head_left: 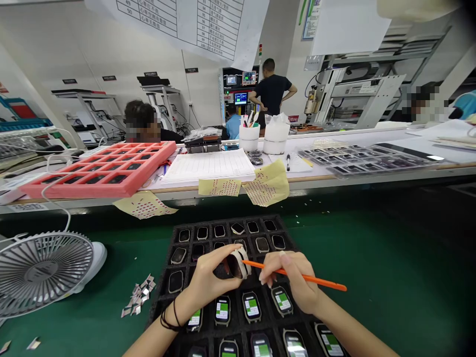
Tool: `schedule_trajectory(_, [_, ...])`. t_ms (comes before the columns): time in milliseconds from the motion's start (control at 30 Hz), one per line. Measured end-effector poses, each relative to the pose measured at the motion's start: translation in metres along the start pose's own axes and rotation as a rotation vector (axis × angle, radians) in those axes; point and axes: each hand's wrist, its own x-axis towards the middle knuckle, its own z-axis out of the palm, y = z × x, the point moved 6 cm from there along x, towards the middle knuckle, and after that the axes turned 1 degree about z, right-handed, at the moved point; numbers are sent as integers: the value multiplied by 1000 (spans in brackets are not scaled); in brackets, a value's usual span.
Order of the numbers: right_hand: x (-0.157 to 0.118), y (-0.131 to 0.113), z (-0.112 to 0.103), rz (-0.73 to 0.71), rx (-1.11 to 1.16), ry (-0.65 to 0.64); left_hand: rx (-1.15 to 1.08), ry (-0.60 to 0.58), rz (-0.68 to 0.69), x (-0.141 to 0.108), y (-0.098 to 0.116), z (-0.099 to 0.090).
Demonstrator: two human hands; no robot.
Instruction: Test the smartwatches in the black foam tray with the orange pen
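My left hand [211,273] grips a watch case [238,264] by its edges, tilted on its side above a black foam tray [163,287]. In my right hand [293,277] is a thin orange stick [323,282], held like a pen, its tip at the side of the watch case. Several watches sit in the tray's compartments. Those in the nearer rows, such as one watch [252,306], show lit green and white screens; the farther ones are dark.
A white fan [44,272] stands at the left, near small scraps [139,296] on the green mat [368,267]. Along the raised shelf are a pink foam tray [130,186], papers [210,166], white cups [249,137] and clear trays [372,158]. Other people are beyond.
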Motion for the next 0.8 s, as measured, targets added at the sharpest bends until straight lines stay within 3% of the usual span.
schedule_trajectory(133, [1,1,0,1,4,12,6,-11,-24,1,0,1])
schedule_trajectory(233, [5,3,-5,7,63,102,22,-36,-80,4,0,2])
schedule_trajectory(300, [9,12,-10,96,108,200,47,-39,-101,6,0,2])
schedule_trajectory(367, [11,29,-9,277,151,241,80,-47,-120,8,0,3])
schedule_trajectory(500, [7,66,8,566,229,141,130,-61,-195,5,-8,7])
schedule_trajectory(667, [-1,92,23,598,257,69,104,-115,-309,1,-22,14])
schedule_trajectory(800, [-6,105,25,649,284,111,83,-159,-365,-1,-33,24])
